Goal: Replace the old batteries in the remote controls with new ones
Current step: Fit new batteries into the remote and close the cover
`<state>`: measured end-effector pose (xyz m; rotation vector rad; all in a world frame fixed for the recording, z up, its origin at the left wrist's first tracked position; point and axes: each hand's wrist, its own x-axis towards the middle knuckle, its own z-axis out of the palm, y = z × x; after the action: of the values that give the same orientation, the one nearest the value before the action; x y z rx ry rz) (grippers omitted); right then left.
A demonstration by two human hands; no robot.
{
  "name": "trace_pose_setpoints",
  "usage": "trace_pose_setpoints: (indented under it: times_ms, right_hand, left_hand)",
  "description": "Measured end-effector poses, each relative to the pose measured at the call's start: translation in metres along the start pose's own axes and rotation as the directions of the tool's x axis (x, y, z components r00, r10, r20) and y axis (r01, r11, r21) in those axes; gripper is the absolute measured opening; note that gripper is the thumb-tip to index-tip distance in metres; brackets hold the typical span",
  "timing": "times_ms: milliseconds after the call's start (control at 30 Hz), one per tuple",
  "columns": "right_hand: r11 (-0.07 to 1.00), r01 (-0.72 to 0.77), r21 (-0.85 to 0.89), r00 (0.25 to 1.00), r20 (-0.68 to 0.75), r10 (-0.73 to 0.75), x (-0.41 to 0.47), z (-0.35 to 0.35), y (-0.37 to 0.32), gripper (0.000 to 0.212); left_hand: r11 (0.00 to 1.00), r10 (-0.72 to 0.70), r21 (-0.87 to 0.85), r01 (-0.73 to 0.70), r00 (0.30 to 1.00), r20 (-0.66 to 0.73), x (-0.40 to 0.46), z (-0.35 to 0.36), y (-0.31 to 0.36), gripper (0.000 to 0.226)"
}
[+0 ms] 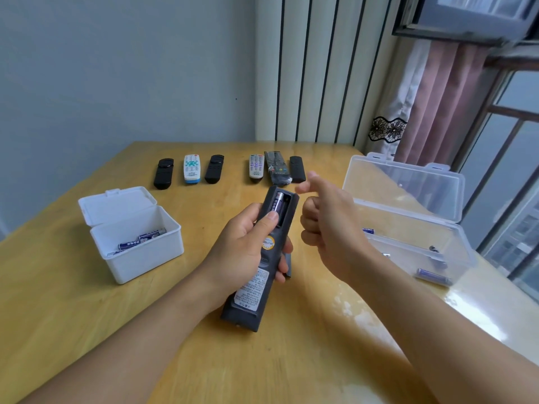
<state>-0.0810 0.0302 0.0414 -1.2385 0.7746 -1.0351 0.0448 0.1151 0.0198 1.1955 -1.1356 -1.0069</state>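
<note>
My left hand (248, 243) grips a dark grey remote (259, 272) held face down above the table, its battery bay uncovered. One purple battery (278, 204) lies in the bay, and my left thumb rests on its near end. The slot beside it looks empty. My right hand (326, 217) hovers just right of the remote with its fingers curled and nothing visible in it. A grey piece, perhaps the battery cover (288, 265), shows under my left fingers.
A white lidded box (137, 243) at the left holds several batteries. A clear plastic box (408, 228) at the right holds a few batteries (433, 277). Several remotes (227, 169) lie in a row at the far side of the wooden table (87, 316). A window and curtain stand at the right.
</note>
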Motion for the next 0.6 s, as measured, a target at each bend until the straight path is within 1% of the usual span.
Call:
trace_pose_setpoints:
  times_ms: [67, 100, 133, 200, 233, 300, 367, 433, 500, 567, 600]
  right_hand:
    - [0.977, -0.111, 0.183, 0.994, 0.033, 0.107, 0.001, 0.0, -0.007, 0.017]
    - [0.966, -0.133, 0.221, 0.991, 0.061, 0.122, 0.002, -0.001, -0.009, 0.017]
    - [0.964, -0.141, 0.223, 0.988, 0.088, 0.125, 0.002, -0.001, -0.01, 0.018]
    - [0.978, -0.136, 0.159, 0.984, 0.138, 0.115, 0.003, -0.003, -0.006, 0.021]
    - [0.988, -0.11, 0.111, 0.981, 0.175, 0.089, 0.004, -0.004, -0.004, 0.023]
    - [0.999, 0.023, -0.045, 0.973, 0.231, -0.012, 0.004, -0.006, 0.0, 0.024]
    - [0.967, 0.158, -0.199, 0.966, 0.233, -0.11, 0.003, -0.007, 0.001, 0.02]
    - [0.954, 0.182, -0.238, 0.966, 0.223, -0.128, 0.003, -0.008, 0.003, 0.014]
    - [0.978, 0.123, -0.17, 0.97, 0.229, -0.082, 0.004, -0.009, 0.003, 0.009]
    - [0.999, -0.006, 0.035, 0.97, 0.244, -0.003, 0.005, -0.009, 0.004, 0.01]
    - [0.989, -0.06, 0.132, 0.966, 0.256, 0.024, 0.004, -0.009, 0.003, 0.01]
  left_hand:
    - [0.996, -0.059, -0.074, 0.055, 0.997, -0.053, 0.001, 0.002, -0.001, 0.031]
    - [0.991, -0.084, -0.11, 0.075, 0.994, -0.074, 0.001, 0.003, -0.001, 0.032]
    - [0.986, -0.101, -0.14, 0.088, 0.991, -0.09, 0.002, 0.003, -0.002, 0.032]
    - [0.977, -0.128, -0.184, 0.105, 0.984, -0.12, 0.002, 0.003, -0.004, 0.032]
    - [0.974, -0.139, -0.196, 0.112, 0.981, -0.134, 0.002, 0.003, -0.004, 0.032]
    - [0.969, -0.152, -0.216, 0.116, 0.975, -0.16, 0.002, 0.002, -0.006, 0.032]
    - [0.964, -0.161, -0.238, 0.115, 0.97, -0.182, 0.004, 0.002, -0.005, 0.032]
    - [0.955, -0.174, -0.272, 0.117, 0.965, -0.197, 0.005, 0.0, -0.005, 0.033]
    - [0.944, -0.189, -0.305, 0.121, 0.961, -0.202, 0.004, 0.0, -0.005, 0.036]
    - [0.936, -0.203, -0.328, 0.13, 0.959, -0.199, 0.003, 0.0, -0.004, 0.038]
    - [0.933, -0.207, -0.335, 0.133, 0.959, -0.195, 0.003, 0.002, -0.003, 0.039]
